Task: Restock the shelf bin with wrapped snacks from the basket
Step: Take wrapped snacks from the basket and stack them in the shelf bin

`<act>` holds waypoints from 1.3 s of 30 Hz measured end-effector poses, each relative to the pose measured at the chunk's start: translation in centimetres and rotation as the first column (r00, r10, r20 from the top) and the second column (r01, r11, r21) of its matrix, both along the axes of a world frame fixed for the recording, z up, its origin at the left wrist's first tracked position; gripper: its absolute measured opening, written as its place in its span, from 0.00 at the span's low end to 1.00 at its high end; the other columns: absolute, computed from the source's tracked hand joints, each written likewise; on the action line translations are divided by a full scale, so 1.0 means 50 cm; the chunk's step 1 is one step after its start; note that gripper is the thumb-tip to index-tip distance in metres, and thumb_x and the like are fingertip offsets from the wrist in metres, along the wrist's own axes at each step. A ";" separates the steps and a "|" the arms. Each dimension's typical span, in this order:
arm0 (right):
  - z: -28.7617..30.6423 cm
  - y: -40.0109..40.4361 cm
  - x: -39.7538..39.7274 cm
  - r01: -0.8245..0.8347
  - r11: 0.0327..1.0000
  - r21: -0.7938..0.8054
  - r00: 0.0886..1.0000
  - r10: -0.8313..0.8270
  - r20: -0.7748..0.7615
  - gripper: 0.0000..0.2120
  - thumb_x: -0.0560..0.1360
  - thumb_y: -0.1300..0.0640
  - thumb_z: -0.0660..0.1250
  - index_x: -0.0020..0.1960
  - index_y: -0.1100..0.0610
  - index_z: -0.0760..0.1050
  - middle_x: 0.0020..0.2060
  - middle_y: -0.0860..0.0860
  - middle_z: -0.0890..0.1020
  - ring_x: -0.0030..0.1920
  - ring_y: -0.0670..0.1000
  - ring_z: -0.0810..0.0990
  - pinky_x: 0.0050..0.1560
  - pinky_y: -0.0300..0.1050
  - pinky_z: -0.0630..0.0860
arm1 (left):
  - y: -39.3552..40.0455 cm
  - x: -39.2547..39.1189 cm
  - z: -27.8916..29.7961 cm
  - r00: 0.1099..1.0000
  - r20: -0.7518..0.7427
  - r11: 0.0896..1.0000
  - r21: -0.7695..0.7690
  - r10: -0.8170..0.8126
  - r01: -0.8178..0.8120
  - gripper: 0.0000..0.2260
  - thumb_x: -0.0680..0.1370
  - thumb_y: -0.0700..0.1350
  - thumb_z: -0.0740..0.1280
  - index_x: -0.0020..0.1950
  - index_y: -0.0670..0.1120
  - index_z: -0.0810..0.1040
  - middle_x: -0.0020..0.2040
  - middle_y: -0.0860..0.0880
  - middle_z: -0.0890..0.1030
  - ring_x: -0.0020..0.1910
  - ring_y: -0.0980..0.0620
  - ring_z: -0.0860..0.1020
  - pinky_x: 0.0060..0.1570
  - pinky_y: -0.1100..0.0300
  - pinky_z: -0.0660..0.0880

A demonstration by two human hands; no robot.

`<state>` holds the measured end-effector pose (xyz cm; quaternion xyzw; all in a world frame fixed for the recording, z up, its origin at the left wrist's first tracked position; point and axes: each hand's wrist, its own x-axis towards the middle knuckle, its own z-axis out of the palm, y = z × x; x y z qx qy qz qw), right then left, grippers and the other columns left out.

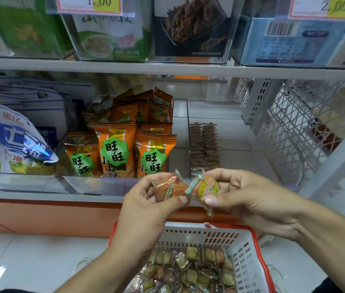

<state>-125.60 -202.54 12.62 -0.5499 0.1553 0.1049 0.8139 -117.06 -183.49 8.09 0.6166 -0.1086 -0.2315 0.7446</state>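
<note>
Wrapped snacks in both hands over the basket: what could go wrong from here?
1. The left hand and right hand each only pinch a wrapped snack; one could slip and miss the white basket.
2. The target clear bin adjoins the orange packets; a snack could land in the wrong bin.

Both hands hold wrapped snacks above the basket, in front of the shelf.

The left hand [146, 206] pinches one wrapped snack [168, 188]; at its 3 o'clock the right hand [243, 197] pinches another snack [206, 188], wrappers touching. The basket [243, 250] of snacks sits at 6 o'clock; the clear shelf bin [230, 132] at 12 o'clock holds brown packets.
</note>
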 end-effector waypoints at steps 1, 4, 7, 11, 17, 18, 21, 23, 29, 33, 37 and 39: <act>0.002 -0.003 0.002 0.020 1.000 0.023 1.000 -0.021 0.015 0.23 0.68 0.72 0.72 0.63 0.66 0.77 0.58 0.68 0.81 0.53 0.57 0.83 0.54 0.43 0.83 | 0.000 0.000 -0.002 1.000 0.017 1.000 0.012 -0.011 0.010 0.20 0.66 0.32 0.79 0.51 0.53 0.85 0.49 0.45 0.88 0.49 0.48 0.86 0.50 0.51 0.79; 0.004 -0.006 0.008 0.051 0.994 0.098 0.999 -0.051 -0.001 0.19 0.70 0.68 0.72 0.60 0.62 0.82 0.57 0.63 0.83 0.54 0.55 0.82 0.49 0.42 0.82 | 0.002 -0.002 -0.008 0.997 0.009 0.997 -0.028 -0.070 0.070 0.20 0.69 0.29 0.77 0.49 0.53 0.84 0.51 0.44 0.88 0.52 0.47 0.86 0.50 0.55 0.79; -0.005 -0.004 0.010 0.086 0.983 0.162 0.993 -0.071 -0.096 0.18 0.70 0.63 0.73 0.60 0.58 0.83 0.60 0.62 0.83 0.64 0.59 0.80 0.62 0.59 0.78 | 0.002 -0.003 -0.012 0.993 0.008 0.991 -0.062 -0.118 0.118 0.19 0.71 0.26 0.74 0.50 0.50 0.84 0.57 0.50 0.86 0.55 0.47 0.86 0.51 0.54 0.83; -0.014 0.012 0.011 0.060 0.983 0.173 0.990 -0.036 -0.135 0.21 0.72 0.61 0.72 0.65 0.62 0.80 0.64 0.64 0.80 0.65 0.64 0.79 0.64 0.70 0.74 | 0.004 -0.005 -0.011 0.973 0.178 0.988 0.086 -0.145 0.132 0.21 0.72 0.25 0.73 0.45 0.53 0.83 0.64 0.62 0.81 0.60 0.56 0.83 0.56 0.48 0.82; -0.019 0.024 0.012 0.071 0.968 0.241 0.987 -0.033 -0.158 0.22 0.71 0.67 0.71 0.65 0.68 0.77 0.61 0.69 0.80 0.60 0.65 0.82 0.54 0.60 0.82 | 0.008 -0.016 -0.028 0.924 0.322 0.975 0.151 -0.206 0.165 0.31 0.72 0.18 0.60 0.51 0.56 0.75 0.63 0.63 0.78 0.62 0.59 0.80 0.52 0.50 0.81; -0.019 0.026 0.012 0.075 0.968 0.241 0.986 -0.036 -0.160 0.22 0.70 0.68 0.71 0.64 0.68 0.78 0.60 0.68 0.81 0.59 0.64 0.83 0.52 0.57 0.84 | 0.008 -0.019 -0.027 0.902 0.373 0.971 0.179 -0.217 0.160 0.35 0.72 0.19 0.59 0.55 0.60 0.75 0.64 0.64 0.78 0.65 0.61 0.78 0.57 0.58 0.80; -0.028 0.031 0.013 0.123 0.970 0.211 0.977 -0.082 -0.195 0.26 0.66 0.70 0.72 0.64 0.65 0.76 0.58 0.68 0.82 0.58 0.63 0.84 0.51 0.57 0.84 | 0.008 -0.025 -0.023 0.799 0.526 0.935 0.332 -0.292 0.123 0.45 0.72 0.20 0.58 0.74 0.66 0.65 0.70 0.71 0.71 0.73 0.68 0.67 0.68 0.71 0.66; -0.032 0.038 0.012 0.115 0.971 0.210 0.976 -0.072 -0.205 0.29 0.65 0.71 0.72 0.66 0.64 0.75 0.57 0.68 0.82 0.58 0.63 0.84 0.52 0.56 0.83 | 0.010 -0.029 -0.021 0.761 0.541 0.910 0.387 -0.357 0.151 0.49 0.73 0.21 0.57 0.79 0.67 0.54 0.76 0.71 0.63 0.77 0.70 0.59 0.71 0.73 0.60; -0.030 0.047 0.012 0.058 0.963 0.263 0.990 -0.020 -0.143 0.28 0.67 0.70 0.71 0.67 0.62 0.76 0.59 0.67 0.82 0.58 0.65 0.83 0.51 0.56 0.84 | 0.007 -0.021 -0.014 0.959 0.203 0.964 0.220 -0.198 0.152 0.49 0.76 0.25 0.67 0.79 0.69 0.52 0.70 0.67 0.73 0.66 0.66 0.75 0.64 0.58 0.77; -0.034 0.050 0.015 0.150 0.951 0.272 0.987 -0.129 -0.094 0.27 0.66 0.70 0.72 0.65 0.61 0.78 0.56 0.67 0.83 0.51 0.63 0.86 0.45 0.52 0.85 | 0.000 -0.009 -0.015 0.962 -0.168 0.976 -0.069 -0.214 0.205 0.38 0.63 0.32 0.65 0.72 0.52 0.74 0.60 0.43 0.84 0.52 0.46 0.82 0.50 0.52 0.77; -0.042 0.052 0.017 0.202 0.978 0.058 0.979 -0.199 -0.043 0.28 0.64 0.66 0.77 0.63 0.62 0.75 0.50 0.62 0.86 0.46 0.59 0.87 0.43 0.48 0.85 | -0.002 -0.013 -0.005 0.924 -0.284 0.950 -0.247 -0.257 0.188 0.22 0.73 0.43 0.71 0.68 0.46 0.78 0.61 0.37 0.83 0.58 0.36 0.83 0.57 0.45 0.82; -0.045 0.052 0.015 0.203 0.979 -0.025 0.978 -0.204 -0.037 0.29 0.60 0.63 0.80 0.59 0.62 0.74 0.45 0.57 0.87 0.43 0.58 0.87 0.41 0.48 0.85 | -0.002 -0.016 -0.005 0.931 -0.293 0.962 -0.227 -0.216 0.151 0.21 0.74 0.47 0.69 0.67 0.47 0.80 0.60 0.38 0.84 0.59 0.36 0.83 0.53 0.46 0.84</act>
